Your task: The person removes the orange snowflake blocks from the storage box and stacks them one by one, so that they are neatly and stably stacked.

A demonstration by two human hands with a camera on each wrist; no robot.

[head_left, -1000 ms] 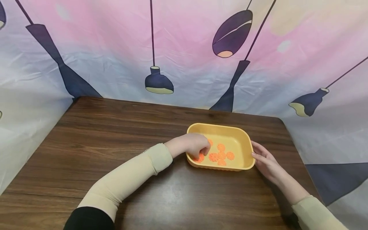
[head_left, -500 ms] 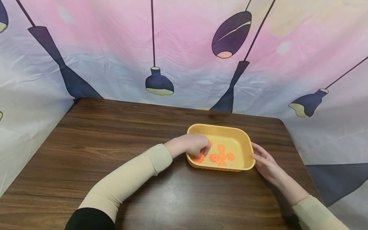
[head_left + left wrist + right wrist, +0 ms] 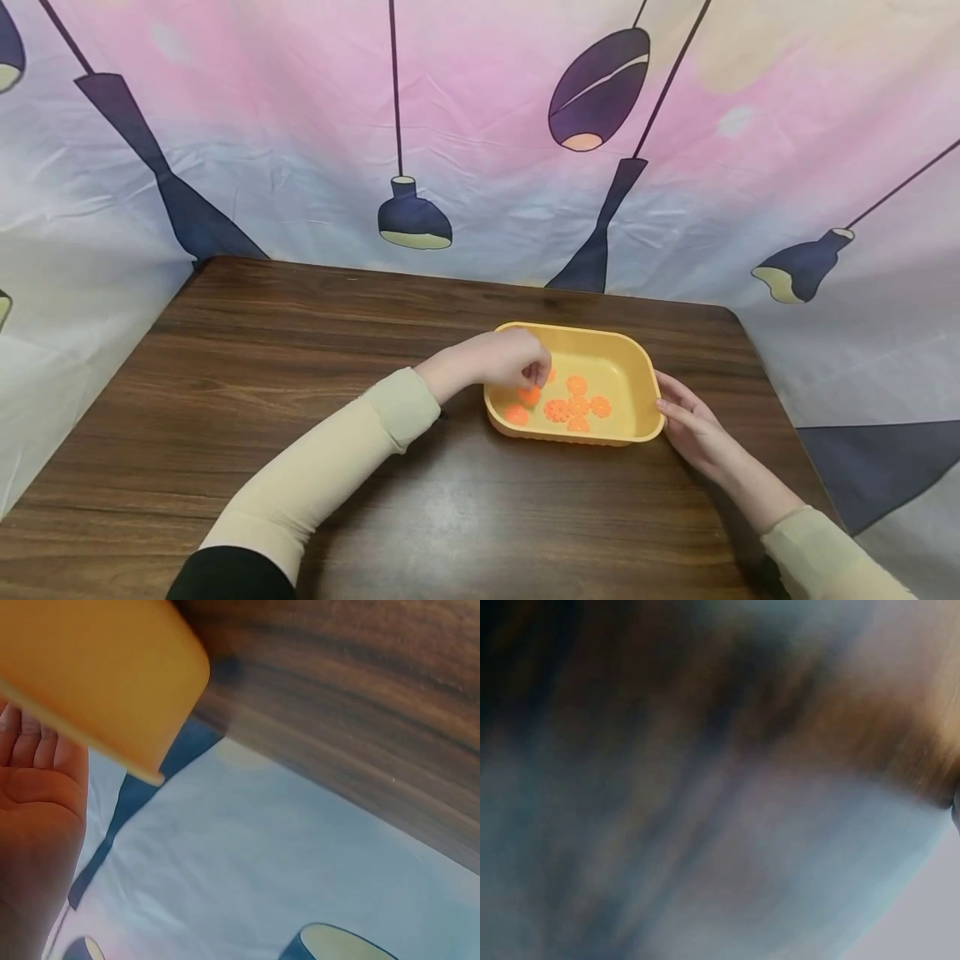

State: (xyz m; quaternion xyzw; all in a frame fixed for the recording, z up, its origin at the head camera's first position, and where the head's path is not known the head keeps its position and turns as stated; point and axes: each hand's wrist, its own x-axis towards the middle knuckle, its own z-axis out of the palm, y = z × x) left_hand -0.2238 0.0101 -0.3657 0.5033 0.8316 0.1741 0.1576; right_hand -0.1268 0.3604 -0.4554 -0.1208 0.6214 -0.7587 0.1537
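Note:
A yellow rectangular tub [image 3: 600, 346] with rounded corners stands on the table. Several orange flower-shaped pieces [image 3: 577, 407] lie on its floor, mostly near the middle. My left hand [image 3: 510, 358] reaches over the tub's left side, fingers curled down, and pinches one orange flower-shaped piece [image 3: 529, 395] at its fingertips. Another orange piece [image 3: 517, 414] lies below it in the near left corner. On the right, my right hand [image 3: 693, 421] holds the tub's end wall, thumb at the rim. The left wrist view shows the tub's wall [image 3: 105, 675] beside my left palm [image 3: 37, 802]. The right wrist view is badly blurred.
The dark wood table [image 3: 337, 333] extends left and in front of the tub. A fabric backdrop [image 3: 300, 125] printed with lamps hangs behind the table and along its sides.
My left hand has risen slightly and moved away from the tub's near left corner, with an orange piece at its fingertips. The right hand and the tub have stayed put.

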